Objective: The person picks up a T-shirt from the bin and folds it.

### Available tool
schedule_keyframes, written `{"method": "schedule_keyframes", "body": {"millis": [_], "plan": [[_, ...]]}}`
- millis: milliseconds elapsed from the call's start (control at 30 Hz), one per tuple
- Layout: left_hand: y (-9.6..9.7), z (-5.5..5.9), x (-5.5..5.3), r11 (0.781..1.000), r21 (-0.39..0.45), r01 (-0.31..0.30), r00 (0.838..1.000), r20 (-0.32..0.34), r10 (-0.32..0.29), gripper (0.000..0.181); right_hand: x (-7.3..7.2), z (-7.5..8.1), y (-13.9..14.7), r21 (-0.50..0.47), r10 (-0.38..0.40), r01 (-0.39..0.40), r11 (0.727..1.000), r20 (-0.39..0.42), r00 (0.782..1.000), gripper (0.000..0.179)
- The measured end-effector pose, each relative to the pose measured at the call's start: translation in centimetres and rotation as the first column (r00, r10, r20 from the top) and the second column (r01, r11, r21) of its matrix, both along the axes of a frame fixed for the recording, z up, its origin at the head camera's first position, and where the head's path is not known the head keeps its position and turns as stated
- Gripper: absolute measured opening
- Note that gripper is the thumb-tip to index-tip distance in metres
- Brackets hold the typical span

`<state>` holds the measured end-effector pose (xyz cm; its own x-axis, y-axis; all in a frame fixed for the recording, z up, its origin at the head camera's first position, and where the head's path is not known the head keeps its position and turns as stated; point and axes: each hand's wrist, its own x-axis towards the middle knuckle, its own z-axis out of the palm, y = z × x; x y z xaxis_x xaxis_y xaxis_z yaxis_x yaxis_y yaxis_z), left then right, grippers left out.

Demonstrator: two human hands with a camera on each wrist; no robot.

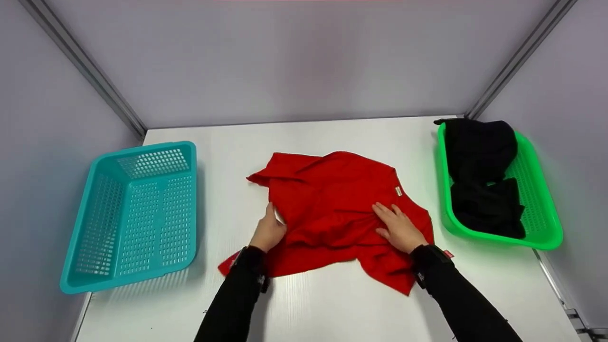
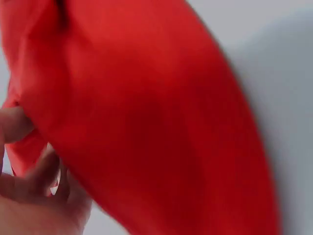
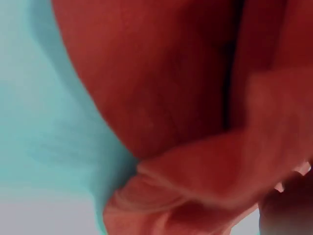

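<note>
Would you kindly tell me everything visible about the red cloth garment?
The red cloth garment looks plain, with a small pale label near its right edge. It lies spread and rumpled across the white table. The person's bare left hand touches its left side; the right hand rests on its right part.

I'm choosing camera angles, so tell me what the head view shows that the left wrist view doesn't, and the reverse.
Only the head view: the teal basket, the green basket holding black cloth, and the right hand on the red garment.
Only the left wrist view: a close look at fingers of the left hand, mostly hidden from above.
Both: garment, left hand and white tabletop.
</note>
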<state>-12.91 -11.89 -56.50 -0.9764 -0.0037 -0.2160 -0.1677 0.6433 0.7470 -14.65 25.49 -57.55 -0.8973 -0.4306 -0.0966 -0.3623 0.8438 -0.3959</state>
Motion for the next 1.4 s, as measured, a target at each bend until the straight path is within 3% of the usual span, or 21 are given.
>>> {"method": "schedule_keyframes", "body": {"millis": [100,200,267,500,600,667,733,800,900,967,1033,1100,1133,1200,1267,1300,1333,1367,1400], "plan": [[0.7,0.3,-0.4,0.990,0.138,0.002,0.997,0.081,-0.013,0.054,0.1,0.0,0.0,-0.004,-0.003,0.003,1.000,-0.020,1.000,0.064],[1.2,0.4,-0.4,0.974,0.226,0.016,0.993,0.113,-0.042,0.031,0.1,-0.1,0.0,-0.010,-0.007,0.006,1.000,-0.034,0.999,0.063],[1.4,0.6,-0.4,0.950,0.313,0.001,0.989,0.140,-0.047,0.029,0.1,-0.3,0.0,-0.016,-0.008,0.008,1.000,-0.034,0.999,0.062],[2.4,2.2,-0.7,0.836,0.540,-0.092,0.959,0.275,-0.072,0.104,0.2,-0.3,0.0,-0.043,-0.016,0.015,0.999,-0.029,0.999,0.061],[2.7,2.2,-0.6,0.798,0.589,-0.128,0.947,0.312,-0.078,0.105,0.2,-0.4,0.0,-0.044,-0.012,0.011,0.999,-0.027,1.000,0.061],[2.8,2.0,-0.5,0.784,0.604,-0.145,0.950,0.307,-0.062,0.090,0.3,-0.4,0.0,-0.047,-0.009,0.008,0.999,-0.028,1.000,0.061],[2.7,1.9,-0.4,0.794,0.590,-0.149,0.965,0.260,-0.012,0.059,0.3,-0.5,0.0,-0.049,-0.001,0.000,0.999,-0.037,0.999,0.060],[2.4,2.0,-0.6,0.805,0.567,-0.175,0.978,0.197,0.074,0.030,0.4,-0.6,0.0,-0.058,-0.007,0.004,0.998,-0.037,0.999,0.060],[1.2,2.2,-0.8,0.828,0.500,-0.253,0.967,0.097,0.237,0.011,0.6,-0.7,0.0,-0.055,-0.015,0.012,0.998,-0.051,0.999,0.060],[0.0,2.5,-0.8,0.832,0.455,-0.318,0.940,0.034,0.341,0.009,0.8,-0.7,-0.1,-0.038,-0.028,0.025,0.999,-0.063,0.998,0.059],[-1.6,2.6,-0.8,0.864,0.360,-0.353,0.912,-0.075,0.403,0.008,0.9,-0.7,-0.2,-0.004,-0.053,0.053,0.999,-0.077,0.996,0.059],[-3.3,2.8,-0.5,0.880,0.240,-0.411,0.874,-0.172,0.455,0.007,1.0,-0.5,-0.3,0.045,-0.105,0.109,0.993,-0.083,0.991,0.060],[-4.2,3.0,-0.4,0.877,0.173,-0.449,0.849,-0.224,0.479,0.007,1.1,-0.5,-0.3,0.076,-0.139,0.146,0.986,-0.085,0.987,0.061],[-5.8,3.2,0.0,0.844,0.076,-0.532,0.796,-0.294,0.528,0.012,1.4,-0.2,-0.5,0.142,-0.220,0.231,0.962,-0.091,0.971,0.064],[-7.0,3.2,0.4,0.794,0.035,-0.607,0.748,-0.311,0.586,0.017,1.8,0.0,-0.7,0.215,-0.280,0.301,0.929,-0.124,0.952,0.068],[-7.3,3.1,0.6,0.777,0.012,-0.629,0.733,-0.323,0.598,0.018,1.9,0.0,-0.9,0.252,-0.295,0.327,0.911,-0.157,0.943,0.069],[-7.5,3.0,0.7,0.773,-0.025,-0.634,0.734,-0.333,0.592,0.022,2.0,0.1,-1.1,0.284,-0.294,0.343,0.895,-0.201,0.934,0.070],[-7.4,2.7,0.8,0.778,-0.065,-0.625,0.746,-0.343,0.570,0.026,2.1,0.1,-1.4,0.309,-0.283,0.356,0.882,-0.257,0.924,0.070],[-7.1,2.5,0.8,0.794,-0.125,-0.595,0.772,-0.363,0.522,0.030,2.2,0.0,-1.6,0.325,-0.265,0.366,0.872,-0.315,0.911,0.069]]}}
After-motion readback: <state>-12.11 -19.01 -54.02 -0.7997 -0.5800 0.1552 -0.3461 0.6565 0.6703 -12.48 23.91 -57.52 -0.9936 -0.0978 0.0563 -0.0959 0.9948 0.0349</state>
